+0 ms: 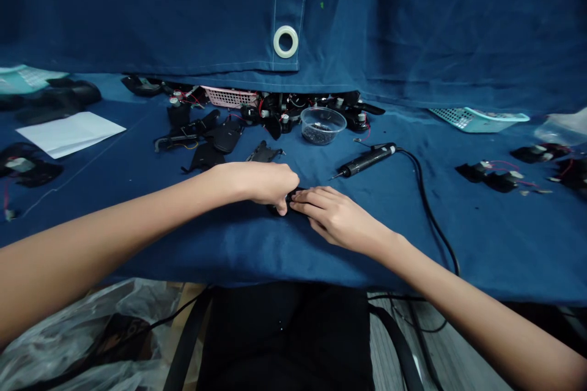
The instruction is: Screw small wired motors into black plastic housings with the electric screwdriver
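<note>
1. The left hand bends over the front part of the surface, its grip curled, thumb down, pinching a small black part.
2. The right hand lies on the other end of that part, fingers together and pressed onto it; how far they wrap beneath is hidden.
3. The black part is between the two hands, mostly covered by them, near the surface's front edge.
4. A pen-shaped electric screwdriver lies beyond the right hand, its tip pointing left and its black cable curving down toward the front edge.
5. Behind the hands is a clear round tub with small dark pieces inside.
6. Black casings are heaped beyond the left hand, near a pink basket.
</note>
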`<state>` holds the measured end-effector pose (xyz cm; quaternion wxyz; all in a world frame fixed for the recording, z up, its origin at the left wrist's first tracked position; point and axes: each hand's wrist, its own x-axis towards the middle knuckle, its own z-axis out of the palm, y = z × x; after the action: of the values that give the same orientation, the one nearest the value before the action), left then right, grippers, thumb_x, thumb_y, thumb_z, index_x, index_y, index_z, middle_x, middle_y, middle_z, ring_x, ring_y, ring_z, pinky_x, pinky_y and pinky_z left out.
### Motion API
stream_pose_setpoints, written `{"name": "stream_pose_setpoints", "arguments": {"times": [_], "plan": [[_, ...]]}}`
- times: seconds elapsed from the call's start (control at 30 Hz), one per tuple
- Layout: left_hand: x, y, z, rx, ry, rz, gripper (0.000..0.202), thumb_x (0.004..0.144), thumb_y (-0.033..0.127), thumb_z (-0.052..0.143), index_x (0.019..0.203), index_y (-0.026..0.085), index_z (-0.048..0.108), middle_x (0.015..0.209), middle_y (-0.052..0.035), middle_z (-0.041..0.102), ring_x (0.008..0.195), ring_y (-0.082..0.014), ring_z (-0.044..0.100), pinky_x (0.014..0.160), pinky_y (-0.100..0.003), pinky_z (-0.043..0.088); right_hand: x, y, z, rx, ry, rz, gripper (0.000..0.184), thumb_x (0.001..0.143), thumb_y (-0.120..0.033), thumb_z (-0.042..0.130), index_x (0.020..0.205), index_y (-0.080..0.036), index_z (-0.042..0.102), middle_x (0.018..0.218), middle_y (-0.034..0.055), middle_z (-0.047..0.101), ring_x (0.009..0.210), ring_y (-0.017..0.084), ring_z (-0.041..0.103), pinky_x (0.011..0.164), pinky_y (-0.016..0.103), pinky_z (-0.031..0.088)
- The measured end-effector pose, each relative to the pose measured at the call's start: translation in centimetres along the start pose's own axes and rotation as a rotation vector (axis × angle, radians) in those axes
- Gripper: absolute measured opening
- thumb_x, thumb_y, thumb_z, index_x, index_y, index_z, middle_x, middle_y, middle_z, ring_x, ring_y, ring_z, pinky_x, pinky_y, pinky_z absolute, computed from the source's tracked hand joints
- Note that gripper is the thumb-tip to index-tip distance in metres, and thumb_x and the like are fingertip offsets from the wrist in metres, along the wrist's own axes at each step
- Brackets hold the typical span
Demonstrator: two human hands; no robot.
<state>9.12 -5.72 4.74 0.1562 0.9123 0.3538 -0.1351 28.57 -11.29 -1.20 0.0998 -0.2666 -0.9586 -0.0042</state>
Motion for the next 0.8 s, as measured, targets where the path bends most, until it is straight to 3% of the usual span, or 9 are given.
{"name": "stream_pose_setpoints", "arguments": {"times": [0.1, 0.33, 0.47, 0.57, 0.7, 0.8], "plan": [[0.2, 0.6, -0.2, 0.110, -0.094, 0.005, 0.027, 0.076, 0.033, 0.069, 0.093, 0.012, 0.069, 0.083, -0.0097, 0.070, 0.069, -0.0200, 0.064, 0.058, -0.026, 0.042, 0.0, 0.1, 0.0, 0.009, 0.017, -0.001, 0.040, 0.091, -0.011, 0.041, 0.128, -0.014, 0.054, 0.126, 0.0123, 0.058, 0.116, 0.024, 0.054, 0.099, 0.043, 0.043], [0.3, 1.6, -1.0, 0.153, -0.138, -0.018, 0.024, 0.077, 0.033, 0.070, 0.089, 0.012, 0.070, 0.080, -0.0097, 0.069, 0.061, -0.0190, 0.062, 0.050, -0.025, 0.040, -0.2, 0.2, 0.3, 0.031, 0.040, 0.010, 0.038, 0.092, -0.015, 0.042, 0.128, -0.016, 0.055, 0.128, 0.0115, 0.059, 0.117, 0.024, 0.054, 0.102, 0.044, 0.042], [0.1, 1.8, -1.2, 0.165, -0.140, -0.003, 0.028, 0.078, 0.031, 0.069, 0.096, 0.011, 0.070, 0.084, -0.0113, 0.070, 0.067, -0.0215, 0.064, 0.054, -0.026, 0.042, -0.6, 0.2, -0.1, 0.179, 0.084, 0.054, 0.038, 0.094, -0.025, 0.047, 0.132, -0.021, 0.051, 0.133, 0.0087, 0.056, 0.123, 0.022, 0.051, 0.106, 0.043, 0.040], [0.0, 1.7, -1.0, 0.157, -0.128, -0.028, 0.032, 0.078, 0.033, 0.069, 0.101, 0.010, 0.069, 0.086, -0.0123, 0.070, 0.068, -0.0219, 0.064, 0.055, -0.027, 0.043, -1.2, 1.1, -0.3, 0.301, 0.243, 0.203, 0.038, 0.094, -0.029, 0.047, 0.131, -0.024, 0.051, 0.129, 0.0072, 0.058, 0.119, 0.022, 0.054, 0.101, 0.041, 0.044], [-0.3, 1.4, -0.6, 0.125, -0.108, -0.060, 0.035, 0.077, 0.033, 0.069, 0.104, 0.012, 0.067, 0.084, -0.0107, 0.069, 0.066, -0.0202, 0.063, 0.055, -0.026, 0.042, -2.5, 4.0, 0.0, 0.313, 0.509, 0.528, 0.033, 0.093, -0.031, 0.047, 0.123, -0.021, 0.055, 0.116, 0.0082, 0.064, 0.103, 0.022, 0.062, 0.094, 0.041, 0.049], [-0.5, 1.1, -0.2, 0.041, -0.042, -0.053, 0.033, 0.073, 0.031, 0.072, 0.101, 0.013, 0.067, 0.083, -0.0087, 0.069, 0.064, -0.0186, 0.062, 0.055, -0.025, 0.042, -3.4, 6.0, 0.2, 0.265, 0.567, 0.807, 0.035, 0.090, -0.032, 0.049, 0.121, -0.016, 0.054, 0.106, 0.0102, 0.067, 0.095, 0.022, 0.065, 0.088, 0.039, 0.050]]}}
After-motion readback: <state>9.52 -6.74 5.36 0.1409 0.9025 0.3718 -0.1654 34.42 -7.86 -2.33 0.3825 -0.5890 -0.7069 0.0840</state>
